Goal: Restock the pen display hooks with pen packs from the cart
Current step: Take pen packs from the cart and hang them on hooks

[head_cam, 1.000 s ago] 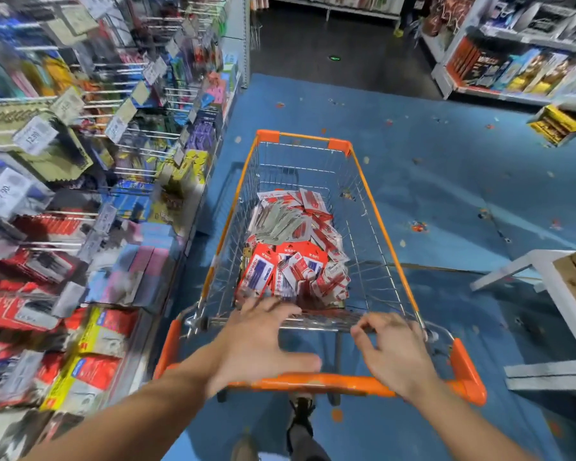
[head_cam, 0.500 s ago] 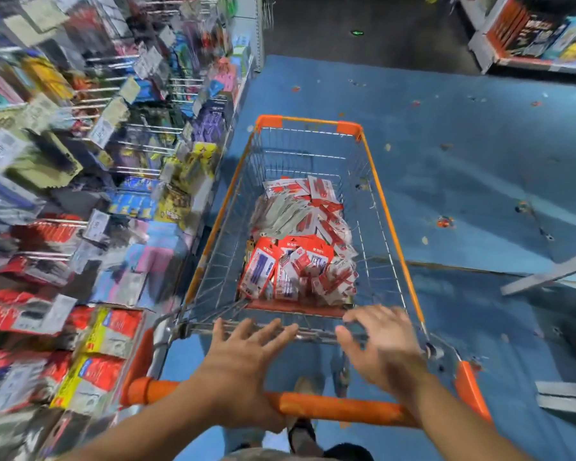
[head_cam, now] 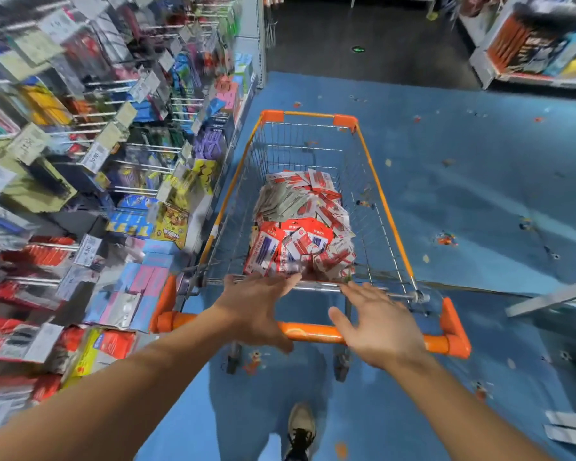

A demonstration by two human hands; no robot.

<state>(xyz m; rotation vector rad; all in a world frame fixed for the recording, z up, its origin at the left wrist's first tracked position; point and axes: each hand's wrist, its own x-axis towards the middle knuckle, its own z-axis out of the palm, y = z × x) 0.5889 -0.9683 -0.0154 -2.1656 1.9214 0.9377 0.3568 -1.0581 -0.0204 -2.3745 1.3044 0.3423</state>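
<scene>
An orange-framed wire cart (head_cam: 384, 207) stands in the aisle before me, holding a heap of red and white pen packs (head_cam: 301, 227). My left hand (head_cam: 256, 309) lies over the orange push bar (head_cam: 313, 335) with fingers stretched toward the packs at the cart's near rim. My right hand (head_cam: 378, 324) hovers over the bar with fingers spread, holding nothing. On the left, the pen display hooks (head_cam: 90, 161) carry hanging packs and price tags, blurred.
Blue floor (head_cam: 479, 194) with scattered specks lies to the right of the cart. A shelf of boxed goods (head_cam: 542, 51) stands at the far right. A pale frame (head_cam: 552, 297) juts in at the right edge. My shoe (head_cam: 301, 424) shows below the cart.
The view has shifted along the aisle. Both hands have stayed flat over the push bar, with the fingers reaching a little further toward the cart's near rim.
</scene>
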